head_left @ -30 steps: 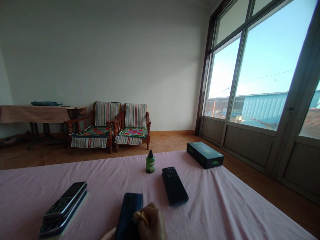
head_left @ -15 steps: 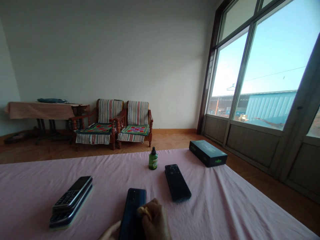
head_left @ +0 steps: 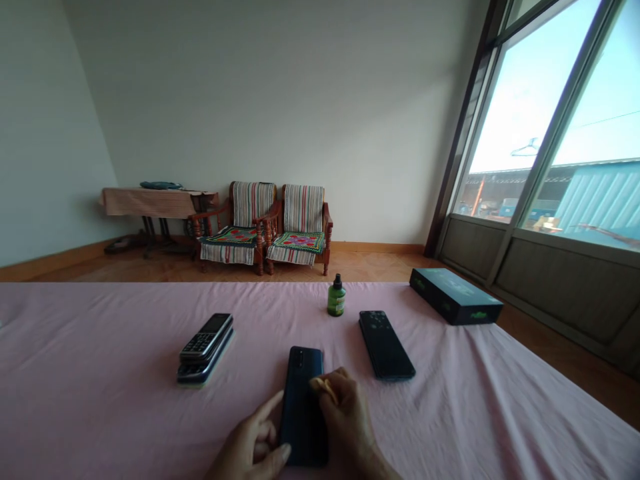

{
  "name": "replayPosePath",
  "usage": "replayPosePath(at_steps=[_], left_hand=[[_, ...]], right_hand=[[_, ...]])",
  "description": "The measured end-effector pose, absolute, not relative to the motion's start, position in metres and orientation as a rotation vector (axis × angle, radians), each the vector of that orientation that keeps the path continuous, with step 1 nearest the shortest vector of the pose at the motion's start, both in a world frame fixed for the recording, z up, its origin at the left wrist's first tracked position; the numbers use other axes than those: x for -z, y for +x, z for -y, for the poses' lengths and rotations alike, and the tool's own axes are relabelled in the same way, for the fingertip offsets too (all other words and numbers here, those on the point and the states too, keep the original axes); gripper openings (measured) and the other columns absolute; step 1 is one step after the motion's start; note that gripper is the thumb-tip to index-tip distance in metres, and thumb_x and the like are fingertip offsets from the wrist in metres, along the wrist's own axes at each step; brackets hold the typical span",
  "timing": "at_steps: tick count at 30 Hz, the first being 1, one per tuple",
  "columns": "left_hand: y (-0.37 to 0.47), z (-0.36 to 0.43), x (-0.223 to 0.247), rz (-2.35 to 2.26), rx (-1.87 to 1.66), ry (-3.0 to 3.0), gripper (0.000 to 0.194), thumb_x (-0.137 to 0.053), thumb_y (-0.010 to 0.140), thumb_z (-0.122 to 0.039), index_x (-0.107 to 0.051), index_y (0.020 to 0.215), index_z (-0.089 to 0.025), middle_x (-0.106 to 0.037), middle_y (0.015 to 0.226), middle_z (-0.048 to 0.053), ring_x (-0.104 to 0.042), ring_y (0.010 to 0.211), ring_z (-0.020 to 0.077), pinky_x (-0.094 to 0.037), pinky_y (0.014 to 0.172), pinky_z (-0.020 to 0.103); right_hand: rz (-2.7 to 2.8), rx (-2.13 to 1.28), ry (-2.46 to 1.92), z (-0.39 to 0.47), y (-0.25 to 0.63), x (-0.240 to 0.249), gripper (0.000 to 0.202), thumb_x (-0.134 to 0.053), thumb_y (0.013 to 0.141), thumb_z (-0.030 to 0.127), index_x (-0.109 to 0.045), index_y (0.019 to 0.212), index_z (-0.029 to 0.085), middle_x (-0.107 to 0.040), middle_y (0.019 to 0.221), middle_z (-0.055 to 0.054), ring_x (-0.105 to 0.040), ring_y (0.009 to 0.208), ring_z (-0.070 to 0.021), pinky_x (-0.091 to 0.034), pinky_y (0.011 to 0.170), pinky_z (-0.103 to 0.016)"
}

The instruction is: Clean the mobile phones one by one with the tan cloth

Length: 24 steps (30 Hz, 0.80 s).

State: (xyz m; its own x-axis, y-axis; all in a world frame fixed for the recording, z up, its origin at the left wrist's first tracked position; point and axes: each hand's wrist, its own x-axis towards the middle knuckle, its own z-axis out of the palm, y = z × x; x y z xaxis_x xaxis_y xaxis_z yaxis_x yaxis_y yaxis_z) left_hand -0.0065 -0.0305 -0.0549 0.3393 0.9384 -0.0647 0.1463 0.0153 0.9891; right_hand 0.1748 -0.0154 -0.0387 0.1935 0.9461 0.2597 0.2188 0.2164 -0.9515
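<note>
A dark blue phone [head_left: 301, 420] lies back side up on the pink cloth, its camera end pointing away from me. My left hand [head_left: 255, 440] holds its left edge, with the thumb near the bottom corner. Pinched in the fingers of my right hand [head_left: 347, 413] is a small yellowish cloth [head_left: 325, 388], pressed against the right part of the phone's back. To the right lies a black phone [head_left: 386, 345]. Several stacked phones [head_left: 206, 348], a keypad phone on top, are at the left. A green bottle [head_left: 337, 297] with a black cap stands upright farther back.
The pink cloth [head_left: 115, 373] covers the surface before me. A black box [head_left: 456, 297] sits near its right back edge. Beyond are two wooden chairs [head_left: 299, 241], a covered side table [head_left: 150, 203] and a large window at the right.
The view has turned left and down, so things appear farther right and higher. More of my left hand shows beside the phone. My right hand still presses the small cloth on it.
</note>
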Motion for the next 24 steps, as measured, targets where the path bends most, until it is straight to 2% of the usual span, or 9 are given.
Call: replayPosePath(at_steps=[6, 24], left_hand=[[-0.0094, 0.0289, 0.0548, -1.107, -0.768, 1.418, 0.086, -0.067, 0.076, -0.045, -0.024, 0.144, -0.013, -0.056, 0.073, -0.003, -0.057, 0.043, 0.0104, -0.039, 0.036, 0.019], [-0.0143, 0.0272, 0.0560, -1.074, -0.699, 1.434, 0.081, -0.059, 0.080, -0.031, -0.018, 0.146, -0.011, -0.053, 0.080, -0.001, -0.055, 0.045, 0.0091, -0.040, 0.039, 0.020]], right_hand=[[1.325, -0.801, -1.282, 0.0128, 0.1772, 0.0436, 0.023, -0.047, 0.069, 0.010, -0.069, 0.068, 0.015, -0.054, 0.071, -0.002, -0.051, 0.066, -0.0153, -0.037, 0.057, -0.023], [1.340, -0.778, -1.271, 0.0126, 0.1765, 0.0455, 0.025, -0.044, 0.067, 0.007, -0.067, 0.068, 0.016, -0.054, 0.072, -0.004, -0.052, 0.066, -0.0170, -0.038, 0.057, -0.025]])
